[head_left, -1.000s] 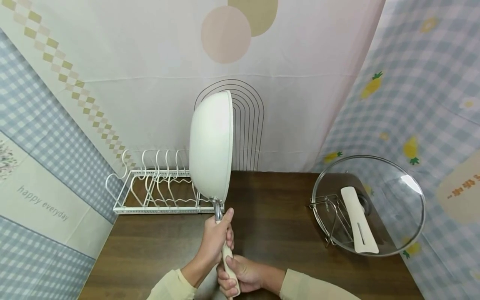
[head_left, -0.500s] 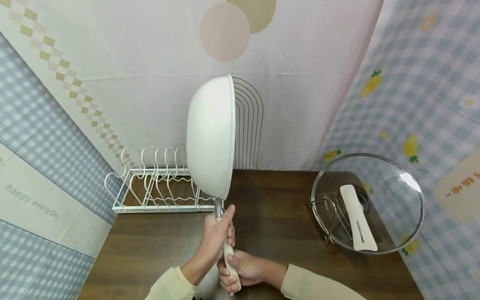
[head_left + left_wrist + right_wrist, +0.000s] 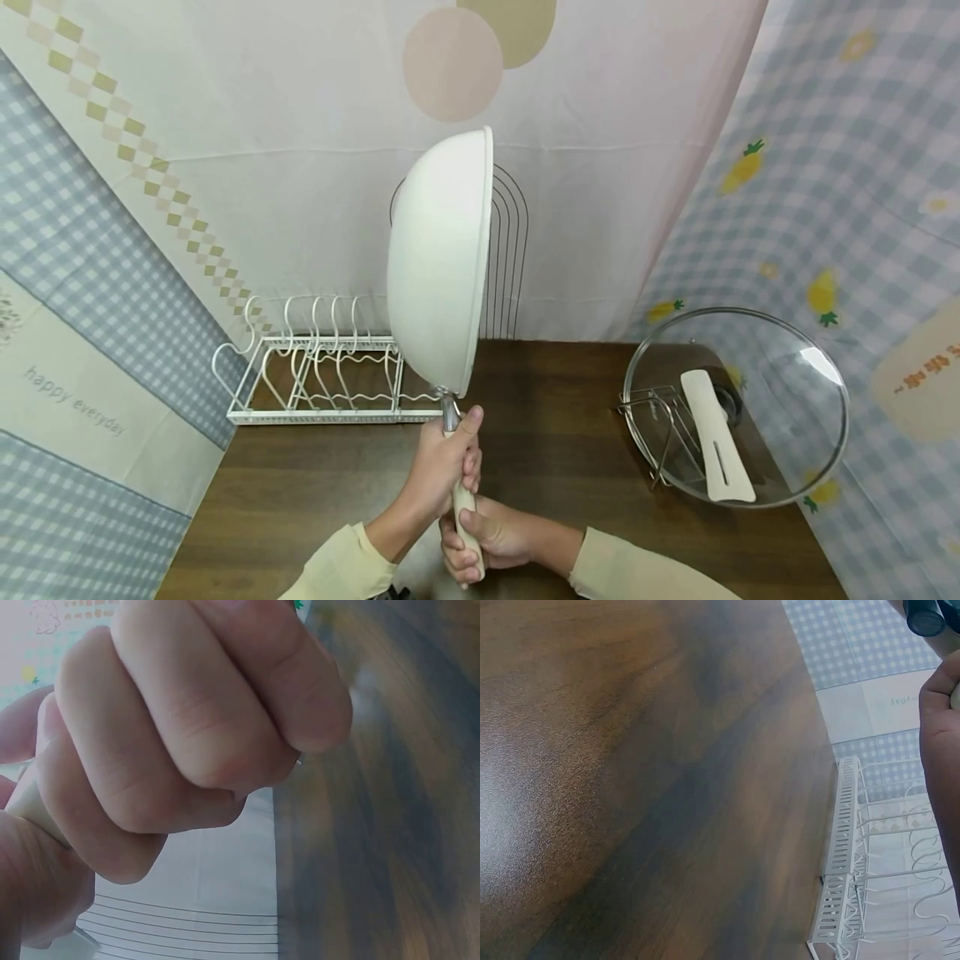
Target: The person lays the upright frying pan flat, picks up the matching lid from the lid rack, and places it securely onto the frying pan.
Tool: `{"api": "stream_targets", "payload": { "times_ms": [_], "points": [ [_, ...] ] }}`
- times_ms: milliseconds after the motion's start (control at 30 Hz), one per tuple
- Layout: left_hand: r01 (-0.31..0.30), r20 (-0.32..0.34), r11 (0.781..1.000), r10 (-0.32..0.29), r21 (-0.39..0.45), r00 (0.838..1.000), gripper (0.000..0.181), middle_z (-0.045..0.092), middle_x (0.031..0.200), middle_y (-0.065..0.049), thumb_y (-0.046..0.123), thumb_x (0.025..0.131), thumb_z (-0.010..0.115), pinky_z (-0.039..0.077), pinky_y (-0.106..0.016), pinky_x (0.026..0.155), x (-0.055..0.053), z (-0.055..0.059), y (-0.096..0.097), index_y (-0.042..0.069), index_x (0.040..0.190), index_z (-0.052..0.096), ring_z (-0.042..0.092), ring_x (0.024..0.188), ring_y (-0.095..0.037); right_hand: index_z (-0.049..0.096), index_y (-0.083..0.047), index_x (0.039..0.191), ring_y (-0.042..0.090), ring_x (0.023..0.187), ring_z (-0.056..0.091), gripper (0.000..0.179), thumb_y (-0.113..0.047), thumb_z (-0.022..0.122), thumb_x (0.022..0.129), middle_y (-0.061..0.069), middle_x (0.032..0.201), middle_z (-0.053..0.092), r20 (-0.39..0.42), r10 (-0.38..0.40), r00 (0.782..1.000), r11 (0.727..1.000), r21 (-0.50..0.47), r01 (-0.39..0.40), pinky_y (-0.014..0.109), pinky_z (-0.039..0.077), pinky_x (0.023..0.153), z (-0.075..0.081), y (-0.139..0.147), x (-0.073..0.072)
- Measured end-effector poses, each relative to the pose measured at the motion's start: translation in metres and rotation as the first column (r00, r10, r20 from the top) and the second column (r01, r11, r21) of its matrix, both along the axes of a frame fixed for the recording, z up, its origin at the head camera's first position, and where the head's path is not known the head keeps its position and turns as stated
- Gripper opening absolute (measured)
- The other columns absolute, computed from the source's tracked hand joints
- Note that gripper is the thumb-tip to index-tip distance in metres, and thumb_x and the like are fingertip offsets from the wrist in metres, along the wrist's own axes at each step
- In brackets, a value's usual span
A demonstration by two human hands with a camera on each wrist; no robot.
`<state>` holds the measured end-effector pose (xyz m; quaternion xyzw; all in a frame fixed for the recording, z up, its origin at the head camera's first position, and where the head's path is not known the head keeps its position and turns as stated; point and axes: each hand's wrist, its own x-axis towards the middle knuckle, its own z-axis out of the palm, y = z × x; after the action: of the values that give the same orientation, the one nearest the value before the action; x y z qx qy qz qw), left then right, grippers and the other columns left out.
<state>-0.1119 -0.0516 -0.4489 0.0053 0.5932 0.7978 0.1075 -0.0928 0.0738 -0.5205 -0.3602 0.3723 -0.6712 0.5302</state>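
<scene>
A deep white wok (image 3: 442,258) is held up on its side, its outer wall facing left and its rim to the right; its inside is hidden. My left hand (image 3: 441,467) grips the cream handle (image 3: 465,500) just below the metal neck. Lower down, my right hand (image 3: 495,533) holds the same handle near its end. In the left wrist view, the left hand's curled fingers (image 3: 165,727) fill the upper left. In the head view the wok overlaps the right end of a white wire rack (image 3: 322,417).
At the right, a glass lid (image 3: 795,408) with a long white grip (image 3: 716,437) leans on a metal wire stand (image 3: 660,446). Everything stands on a brown wooden table (image 3: 555,433). Patterned cloth (image 3: 622,100) hangs at the back and both sides.
The wok has come up and a little to the right, its top tilting slightly further right. Both hands have shifted a little right with the handle, keeping their grip.
</scene>
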Motion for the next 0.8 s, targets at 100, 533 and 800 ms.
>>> {"api": "stream_targets", "payload": {
  "times_ms": [100,533,800],
  "points": [
    [0.028,-0.007,1.0,-0.028,0.014,1.0,0.058,0.038,0.043,0.003,0.048,0.093,0.057,0.037,-0.025,0.036,0.0,0.002,0.0,0.008,0.056,0.039,0.037,0.035,-0.011,0.041,-0.026,0.079,-0.001,0.058,0.045,0.047,-0.071,0.032,0.085,-0.017,0.065,0.043,0.001,-0.001,1.0,1.0,-0.007,0.001,0.019,0.05,0.071,0.002,0.001,0.0],
    [0.111,-0.013,0.989,-0.11,0.095,0.994,0.056,0.037,0.043,0.006,0.046,0.096,0.053,0.036,-0.024,0.037,-0.002,0.006,0.003,0.011,0.056,0.037,0.036,0.034,-0.009,0.041,-0.026,0.081,0.0,0.059,0.046,0.043,-0.068,0.032,0.088,-0.017,0.066,0.043,0.0,-0.003,1.0,1.0,-0.027,0.003,0.019,0.048,0.071,0.009,0.004,0.003],
    [0.155,0.014,0.974,-0.16,0.167,0.987,0.054,0.037,0.044,0.007,0.05,0.095,0.052,0.035,-0.024,0.038,-0.004,0.005,0.003,0.013,0.059,0.037,0.036,0.035,-0.008,0.041,-0.025,0.082,0.001,0.061,0.045,0.042,-0.066,0.035,0.089,-0.016,0.066,0.041,0.015,0.003,1.0,0.999,-0.038,-0.003,0.017,0.041,0.063,0.012,0.006,0.005]
  ]
}}
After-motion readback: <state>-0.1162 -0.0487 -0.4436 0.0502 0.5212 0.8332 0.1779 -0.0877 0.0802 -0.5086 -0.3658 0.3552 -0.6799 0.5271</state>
